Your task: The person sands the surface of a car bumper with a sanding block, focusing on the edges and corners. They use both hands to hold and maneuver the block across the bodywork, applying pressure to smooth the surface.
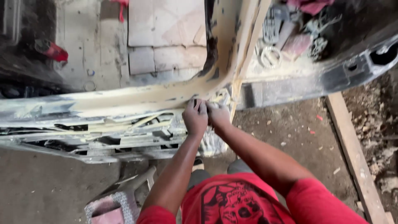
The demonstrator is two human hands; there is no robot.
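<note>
The single head-worn camera looked steeply down from above the person's red printed shirt [244, 203], close over both forearms. It faced forward onto a filler-smeared, cream-and-black metal car body panel [124, 103], with dusty dirt floor [290, 141] filling the lower frame.

Under you is a bare, dusty dirt floor [290, 137], littered with small scraps. At four o'clock a long wooden plank [352, 153] lies on it, rubble [377, 124] beyond. At twelve o'clock, pale paving blocks [166, 37] in daylight.
</note>
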